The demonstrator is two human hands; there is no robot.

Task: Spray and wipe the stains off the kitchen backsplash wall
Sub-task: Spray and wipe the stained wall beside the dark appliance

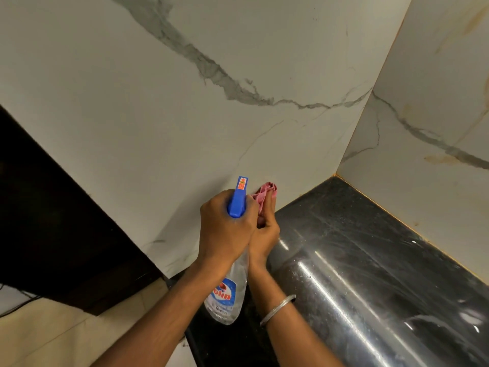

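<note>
Low on the backsplash, my left hand gripped the spray bottle; my right hand clutched the pink cloth; best aim close, then wipe firmly

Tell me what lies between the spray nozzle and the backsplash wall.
Nothing. In the head view, the blue nozzle of the spray bottle in the left hand faces bare marble wall; the pink cloth sits just beside it.

A home kitchen corner. White marble-look backsplash tiles fill the upper frame, meeting a polished black granite counter at lower right. Dark cabinetry stands at left.
</note>
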